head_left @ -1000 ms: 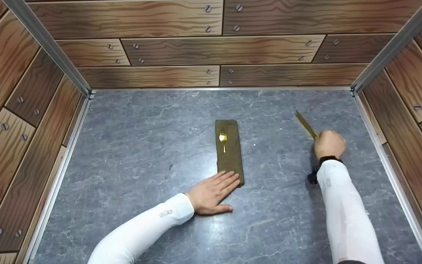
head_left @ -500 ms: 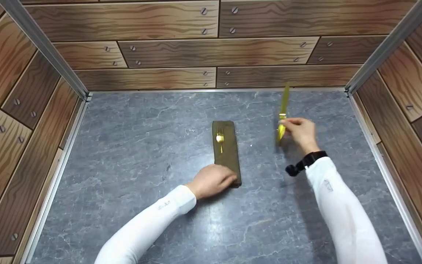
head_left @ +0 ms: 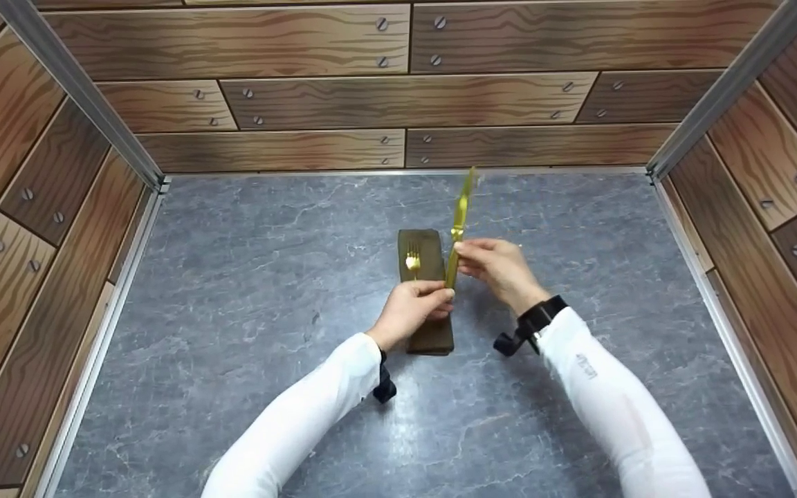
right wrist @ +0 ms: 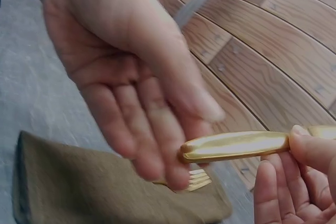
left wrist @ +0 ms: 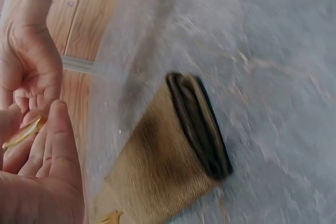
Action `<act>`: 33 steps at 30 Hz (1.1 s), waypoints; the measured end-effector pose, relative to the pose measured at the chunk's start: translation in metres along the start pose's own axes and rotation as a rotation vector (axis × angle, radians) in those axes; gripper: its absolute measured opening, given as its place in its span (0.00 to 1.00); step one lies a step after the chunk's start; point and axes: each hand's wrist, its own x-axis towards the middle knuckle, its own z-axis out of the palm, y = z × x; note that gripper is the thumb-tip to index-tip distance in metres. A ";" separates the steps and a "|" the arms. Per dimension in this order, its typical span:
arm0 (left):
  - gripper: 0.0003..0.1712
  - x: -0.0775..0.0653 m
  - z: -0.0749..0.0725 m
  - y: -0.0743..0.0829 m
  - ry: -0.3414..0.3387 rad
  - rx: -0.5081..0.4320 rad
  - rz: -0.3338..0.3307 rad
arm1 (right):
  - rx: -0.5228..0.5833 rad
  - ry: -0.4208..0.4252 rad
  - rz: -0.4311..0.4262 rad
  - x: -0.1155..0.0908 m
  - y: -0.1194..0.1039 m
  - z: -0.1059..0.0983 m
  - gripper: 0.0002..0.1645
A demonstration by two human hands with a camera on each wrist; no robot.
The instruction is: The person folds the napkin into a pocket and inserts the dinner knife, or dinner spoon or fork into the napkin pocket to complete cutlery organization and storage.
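Between the thumb and fingers of my right hand point(head_left: 506, 270), a gold table knife point(head_left: 463, 200) is pinched near the top of its handle, blade pointing away. My left hand point(head_left: 409, 311) is at the knife's handle end; in the right wrist view its fingers touch or sit just behind the handle point(right wrist: 236, 148), with the thumb apart. Below the hands lies a folded brown cloth napkin point(head_left: 433, 339), its layered end showing in the left wrist view. A gold fork point(head_left: 413, 261) rests on the napkin, tines away from me, its lower handle hidden by my left hand.
The grey marble-patterned tabletop point(head_left: 267, 277) extends around the napkin. Wood-patterned panels point(head_left: 315, 100) stand along the back and both sides, with metal strips along the edges. Each wrist carries a black strap point(head_left: 540, 315) with a small camera.
My right hand has carried the knife leftward to beside the napkin. My left hand, flat on the napkin earlier, has lifted and moved up to the handle end. Napkin and fork stay put.
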 end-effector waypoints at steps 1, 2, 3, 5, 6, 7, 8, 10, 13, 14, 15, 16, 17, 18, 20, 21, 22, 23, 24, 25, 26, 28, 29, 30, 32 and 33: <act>0.23 0.000 0.000 0.000 0.005 -0.022 -0.008 | 0.000 -0.007 0.007 -0.001 0.001 0.003 0.14; 0.23 0.000 0.000 0.000 0.010 -0.037 -0.012 | -0.003 -0.016 0.012 -0.002 0.002 0.006 0.15; 0.22 -0.001 0.000 0.000 0.014 -0.046 -0.014 | -0.010 -0.021 0.015 -0.003 0.002 0.008 0.15; 0.19 -0.002 -0.001 0.000 0.021 -0.045 -0.018 | -0.025 -0.038 0.020 -0.004 0.002 0.010 0.16; 0.18 -0.003 -0.001 0.000 0.021 -0.040 -0.019 | -0.038 -0.050 0.022 -0.005 0.001 0.010 0.17; 0.17 -0.004 -0.002 0.000 0.021 -0.031 -0.015 | -0.053 -0.058 0.023 -0.005 0.000 0.010 0.18; 0.16 -0.005 -0.002 0.000 0.021 -0.026 -0.012 | -0.066 -0.066 0.022 -0.005 -0.001 0.011 0.18; 0.15 -0.006 -0.002 0.000 0.021 -0.017 -0.002 | -0.090 -0.074 0.021 -0.006 -0.004 0.010 0.19; 0.14 -0.007 -0.002 0.000 0.017 -0.009 0.006 | -0.124 -0.083 0.027 -0.006 -0.007 0.009 0.22; 0.14 -0.008 -0.002 -0.001 0.017 -0.010 0.007 | -0.130 -0.085 0.029 -0.005 -0.008 0.009 0.22; 0.14 -0.008 -0.002 -0.001 0.016 -0.007 0.011 | -0.135 -0.089 0.034 -0.004 -0.008 0.008 0.22; 0.14 -0.008 -0.002 -0.002 0.017 -0.006 0.012 | -0.137 -0.094 0.039 -0.004 -0.009 0.008 0.22; 0.15 -0.009 -0.002 -0.003 0.019 -0.006 0.012 | -0.140 -0.099 0.044 -0.003 -0.010 0.007 0.22; 0.15 -0.009 -0.002 -0.004 0.022 -0.005 0.014 | -0.140 -0.104 0.048 -0.002 -0.010 0.007 0.21; 0.16 -0.010 -0.001 -0.006 0.029 -0.009 0.017 | -0.143 -0.114 0.056 -0.001 -0.012 0.007 0.20; 0.16 -0.010 -0.001 -0.007 0.034 -0.012 0.019 | -0.147 -0.122 0.063 -0.001 -0.012 0.007 0.19; 0.17 -0.011 -0.001 -0.007 0.036 -0.018 0.020 | -0.155 -0.129 0.067 -0.001 -0.013 0.007 0.19; 0.17 -0.011 0.000 -0.008 0.038 -0.022 0.021 | -0.164 -0.134 0.072 -0.001 -0.014 0.007 0.18; 0.17 -0.012 0.000 -0.009 0.040 -0.023 0.026 | -0.178 -0.137 0.075 -0.001 -0.015 0.007 0.18; 0.17 -0.012 0.000 -0.010 0.040 -0.023 0.031 | -0.196 -0.136 0.077 0.000 -0.016 0.007 0.18; 0.17 -0.013 0.000 -0.010 0.039 -0.019 0.037 | -0.215 -0.138 0.079 0.000 -0.017 0.007 0.17; 0.18 -0.014 -0.002 -0.011 0.031 0.006 0.038 | -0.255 -0.139 0.083 0.001 -0.018 0.007 0.16; 0.18 -0.015 -0.003 -0.012 0.022 0.044 0.038 | -0.274 -0.139 0.082 0.002 -0.019 0.007 0.15; 0.19 -0.016 -0.005 -0.013 0.011 0.098 0.037 | -0.293 -0.141 0.078 0.003 -0.020 0.006 0.14; 0.21 -0.020 -0.009 -0.014 -0.027 0.279 0.054 | -0.325 -0.140 0.060 0.005 -0.020 0.005 0.14; 0.21 -0.023 -0.012 -0.015 -0.056 0.405 0.077 | -0.345 -0.130 0.046 0.007 -0.021 0.004 0.14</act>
